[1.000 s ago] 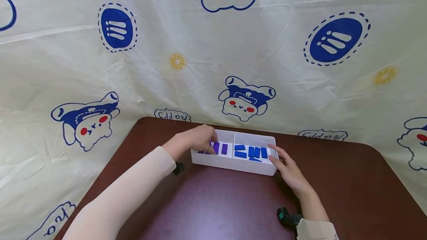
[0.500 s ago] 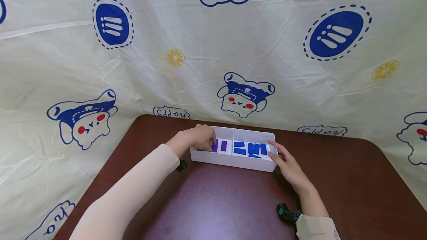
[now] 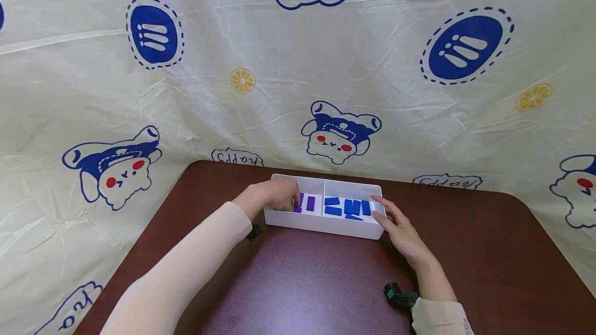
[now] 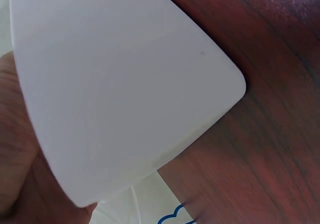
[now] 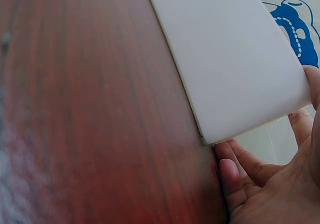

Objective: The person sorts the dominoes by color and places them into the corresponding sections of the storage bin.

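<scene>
A long white box (image 3: pixel 321 224) with a divider lies on the table in the head view. Purple rectangular tiles (image 3: pixel 310 203) show in its left compartment and several blue tiles (image 3: pixel 356 207) in the right one. My left hand (image 3: pixel 282 194) reaches over the near wall into the left compartment, fingers pointing down among the purple tiles; its fingertips are hidden. In the left wrist view the outer wall of the box (image 4: pixel 125 84) covers most of that hand. My right hand (image 3: pixel 406 239) holds the box's right end, thumb and forefinger at the rim; other fingers curl beneath the corner (image 5: pixel 280 184).
The dark brown table (image 3: pixel 298 278) stretches in front of the box and to both sides. Behind it hangs a pale curtain (image 3: pixel 270 128) with cartoon prints. A black band (image 3: pixel 400 296) is on the right wrist.
My left fingers have gone lower into the left compartment, and the purple tile near them has shifted or become more covered. My right hand stays at the box's end. The head view tilted slightly.
</scene>
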Tool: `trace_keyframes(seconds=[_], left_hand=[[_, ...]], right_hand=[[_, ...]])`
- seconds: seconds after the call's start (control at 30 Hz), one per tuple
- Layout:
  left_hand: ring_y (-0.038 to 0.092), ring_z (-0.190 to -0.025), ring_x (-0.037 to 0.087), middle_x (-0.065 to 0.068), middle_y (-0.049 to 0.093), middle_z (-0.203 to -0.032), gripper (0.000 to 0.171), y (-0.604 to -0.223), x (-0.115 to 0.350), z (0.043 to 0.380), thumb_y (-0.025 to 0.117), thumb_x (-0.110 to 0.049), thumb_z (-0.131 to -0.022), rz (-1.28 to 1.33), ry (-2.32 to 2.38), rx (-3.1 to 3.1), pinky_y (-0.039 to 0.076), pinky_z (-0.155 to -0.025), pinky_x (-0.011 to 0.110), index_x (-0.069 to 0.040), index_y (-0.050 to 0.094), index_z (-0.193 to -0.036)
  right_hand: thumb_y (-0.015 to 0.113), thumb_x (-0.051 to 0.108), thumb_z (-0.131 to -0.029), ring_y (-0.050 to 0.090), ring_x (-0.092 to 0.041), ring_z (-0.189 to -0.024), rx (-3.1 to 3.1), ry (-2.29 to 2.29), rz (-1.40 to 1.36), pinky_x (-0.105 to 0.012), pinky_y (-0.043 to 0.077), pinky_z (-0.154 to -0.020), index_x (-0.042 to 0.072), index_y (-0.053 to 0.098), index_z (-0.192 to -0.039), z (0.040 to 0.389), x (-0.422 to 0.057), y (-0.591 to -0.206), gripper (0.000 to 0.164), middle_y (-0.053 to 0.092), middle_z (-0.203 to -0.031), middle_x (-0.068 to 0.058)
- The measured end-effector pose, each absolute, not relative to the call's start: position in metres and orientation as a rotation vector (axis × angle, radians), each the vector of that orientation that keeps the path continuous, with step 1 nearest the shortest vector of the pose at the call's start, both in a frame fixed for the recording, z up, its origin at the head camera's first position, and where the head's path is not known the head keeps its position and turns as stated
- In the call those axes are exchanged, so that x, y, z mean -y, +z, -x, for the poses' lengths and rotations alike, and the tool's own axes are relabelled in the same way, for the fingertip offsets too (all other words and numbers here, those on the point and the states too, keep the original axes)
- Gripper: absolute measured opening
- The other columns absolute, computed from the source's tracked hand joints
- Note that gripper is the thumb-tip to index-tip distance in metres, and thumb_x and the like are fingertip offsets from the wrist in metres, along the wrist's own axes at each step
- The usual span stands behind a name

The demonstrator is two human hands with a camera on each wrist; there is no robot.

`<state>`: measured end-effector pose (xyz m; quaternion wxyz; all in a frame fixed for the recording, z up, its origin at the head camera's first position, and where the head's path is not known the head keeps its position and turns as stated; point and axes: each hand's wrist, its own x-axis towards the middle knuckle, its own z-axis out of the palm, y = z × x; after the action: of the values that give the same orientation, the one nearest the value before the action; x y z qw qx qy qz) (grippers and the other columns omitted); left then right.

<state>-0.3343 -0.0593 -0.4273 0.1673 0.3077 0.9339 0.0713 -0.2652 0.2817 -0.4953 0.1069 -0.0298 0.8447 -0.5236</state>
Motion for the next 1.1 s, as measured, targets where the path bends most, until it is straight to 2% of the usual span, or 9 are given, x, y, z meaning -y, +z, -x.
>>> trace_keyframes(seconds=[0.17, 0.4, 0.57, 0.73, 0.87, 1.1], left_hand=[[0.054, -0.082, 0.014, 0.0, 0.071, -0.096, 0.018, -0.428, 0.058, 0.332, 0.074, -0.007, -0.088, -0.855, 0.194, -2.658, 0.045, -0.072, 0.025, -0.012, 0.081, -0.104], [0.056, -0.086, 0.015, 0.001, 0.071, -0.105, 0.02, -0.43, 0.057, 0.33, 0.072, -0.007, -0.089, -0.829, 0.238, -2.654, 0.045, -0.073, 0.026, -0.013, 0.081, -0.106], [0.054, -0.08, 0.014, -0.002, 0.069, -0.095, 0.018, -0.432, 0.057, 0.331, 0.074, -0.012, -0.089, -0.849, 0.282, -2.671, 0.045, -0.068, 0.025, -0.015, 0.082, -0.105], [0.058, -0.078, 0.013, -0.005, 0.069, -0.084, 0.013, -0.429, 0.06, 0.328, 0.08, -0.027, -0.091, -0.867, 0.36, -2.713, 0.05, -0.067, 0.026, -0.018, 0.081, -0.101], [0.061, -0.082, 0.013, -0.006, 0.068, -0.089, 0.018, -0.428, 0.066, 0.325, 0.078, -0.033, -0.094, -0.873, 0.463, -2.78, 0.054, -0.072, 0.026, -0.019, 0.079, -0.105], [0.063, -0.101, 0.019, 0.002, 0.068, -0.11, 0.027, -0.427, 0.089, 0.317, 0.072, -0.034, -0.098, -0.855, 0.629, -2.943, 0.054, -0.091, 0.036, -0.017, 0.076, -0.118]], right_hand=[[0.052, 0.047, -0.107, 0.034, -0.042, -0.145, -2.476, -1.563, 0.094, -0.071, 0.029, -0.117, 0.037, 0.03, -0.163, 0.265, -0.281, -0.496, 0.06, 0.024, -0.167, -0.021], [0.052, 0.049, -0.106, 0.036, -0.04, -0.144, -2.479, -1.571, 0.09, -0.069, 0.031, -0.116, 0.037, 0.032, -0.162, 0.262, -0.281, -0.498, 0.061, 0.026, -0.167, -0.02], [0.051, 0.047, -0.107, 0.035, -0.041, -0.144, -2.485, -1.57, 0.073, -0.07, 0.031, -0.117, 0.036, 0.031, -0.163, 0.258, -0.285, -0.5, 0.06, 0.024, -0.168, -0.021], [0.051, 0.048, -0.107, 0.028, -0.044, -0.149, -2.489, -1.562, 0.042, -0.073, 0.028, -0.118, 0.038, 0.03, -0.163, 0.255, -0.286, -0.498, 0.06, 0.019, -0.171, -0.02], [0.052, 0.052, -0.106, 0.025, -0.045, -0.152, -2.495, -1.574, 0.031, -0.074, 0.026, -0.118, 0.037, 0.031, -0.163, 0.255, -0.287, -0.496, 0.062, 0.018, -0.172, -0.019], [0.056, 0.05, -0.105, 0.038, -0.043, -0.146, -2.51, -1.65, 0.04, -0.067, 0.033, -0.119, 0.033, 0.039, -0.16, 0.268, -0.285, -0.502, 0.06, 0.029, -0.167, -0.02]])
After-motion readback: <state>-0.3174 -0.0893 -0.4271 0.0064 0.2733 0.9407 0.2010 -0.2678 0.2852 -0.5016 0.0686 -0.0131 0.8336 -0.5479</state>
